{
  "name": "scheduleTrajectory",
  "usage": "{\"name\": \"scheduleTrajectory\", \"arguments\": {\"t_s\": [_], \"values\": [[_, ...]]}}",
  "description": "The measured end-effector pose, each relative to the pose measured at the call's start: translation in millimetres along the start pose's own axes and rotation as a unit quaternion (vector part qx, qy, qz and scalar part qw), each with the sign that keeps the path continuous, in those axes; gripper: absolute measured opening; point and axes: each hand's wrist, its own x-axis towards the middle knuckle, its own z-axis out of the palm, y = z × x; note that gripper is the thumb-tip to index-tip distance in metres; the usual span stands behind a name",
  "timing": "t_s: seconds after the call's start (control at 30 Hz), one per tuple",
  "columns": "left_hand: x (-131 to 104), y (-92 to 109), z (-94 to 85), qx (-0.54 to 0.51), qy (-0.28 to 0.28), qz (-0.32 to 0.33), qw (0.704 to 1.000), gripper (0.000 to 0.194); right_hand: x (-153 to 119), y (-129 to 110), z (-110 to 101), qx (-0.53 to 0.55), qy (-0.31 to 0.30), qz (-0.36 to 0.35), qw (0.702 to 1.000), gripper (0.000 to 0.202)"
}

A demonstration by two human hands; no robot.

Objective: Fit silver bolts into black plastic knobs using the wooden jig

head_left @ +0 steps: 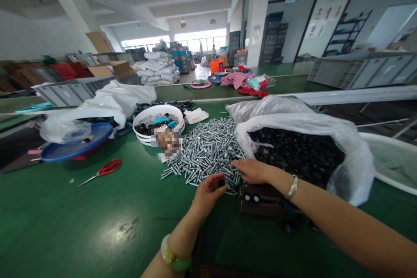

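Note:
My left hand [208,193] is closed around a small black part [221,182], of which only the end shows between thumb and fingers. To its right, my right hand [252,170] has its fingertips pinched together at the edge of a heap of silver screws [208,147]. Whatever is in that pinch is hidden. Just below the right hand sits a dark brown block-shaped fixture [262,208] with two round white-faced pieces on its front. An open white plastic bag [353,160] full of small black parts [293,152] lies beyond my right wrist.
Red-handled scissors [109,167] lie on the green table [65,221] at left. Stacked white bowls [137,128] of small parts stand behind the screws. A blue tray [61,151] is far left, and a white-rimmed round tray [391,139] far right. Grey crates [368,71] line the back.

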Motion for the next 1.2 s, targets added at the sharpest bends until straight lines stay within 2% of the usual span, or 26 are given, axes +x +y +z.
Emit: {"name": "scheduleTrajectory", "arguments": {"t_s": [0.1, 0.2, 0.23, 0.33, 0.43, 0.57, 0.73, 0.8, 0.87, 0.97, 1.03, 1.13, 1.2], "values": [[-1.4, 2.6, 2.2, 0.039, 0.005, 0.02, 0.999, 0.037, -5.7, -11.7, -2.9, 0.092, 0.079, 0.024, 0.992, 0.036], [-5.4, 7.9, 7.3, 0.013, -0.02, 0.042, 0.999, 0.041, -10.2, -34.5, 2.0, 0.278, 0.172, 0.029, 0.945, 0.028], [-7.1, 9.7, 8.7, 0.007, -0.025, 0.051, 0.998, 0.042, -11.7, -42.1, 4.2, 0.308, 0.198, 0.025, 0.93, 0.025], [-12.2, 15.5, 10.3, 0.022, -0.024, 0.068, 0.997, 0.044, -17.8, -58.4, 8.0, 0.276, 0.247, 0.006, 0.929, 0.019], [-16.7, 24.8, 9.5, 0.044, -0.023, 0.073, 0.996, 0.042, -26.9, -64.9, 6.1, 0.227, 0.263, -0.006, 0.938, 0.016], [-23.4, 41.0, 9.7, 0.132, -0.012, 0.111, 0.985, 0.044, -38.9, -69.9, 1.0, 0.199, 0.288, -0.004, 0.937, 0.015], [-30.3, 55.6, 12.4, 0.195, -0.024, 0.159, 0.968, 0.045, -59.6, -78.6, -3.6, 0.064, 0.258, -0.06, 0.962, 0.029], [-32.9, 62.2, 14.3, 0.191, -0.024, 0.152, 0.969, 0.049, -74.2, -78.1, -3.0, 0.038, 0.267, -0.046, 0.962, 0.039], [-37.0, 70.3, 18.6, 0.183, -0.044, 0.145, 0.971, 0.05, -91.6, -72.5, -0.2, 0.069, 0.319, 0.0, 0.945, 0.04], [-45.8, 83.5, 32.9, 0.177, -0.094, 0.146, 0.969, 0.042, -118.7, -55.4, 7.4, 0.165, 0.405, 0.103, 0.893, 0.033], [-50.7, 90.9, 49.0, 0.193, -0.133, 0.152, 0.96, 0.032, -135.2, -41.8, 13.7, 0.21, 0.427, 0.157, 0.865, 0.029], [-50.7, 94.8, 80.4, 0.267, -0.213, 0.179, 0.923, 0.024, -155.9, -25.5, 23.4, 0.244, 0.439, 0.213, 0.838, 0.026], [-44.8, 91.4, 101.5, 0.316, -0.247, 0.207, 0.892, 0.026, -166.2, -19.5, 28.4, 0.26, 0.449, 0.233, 0.822, 0.026]]}}
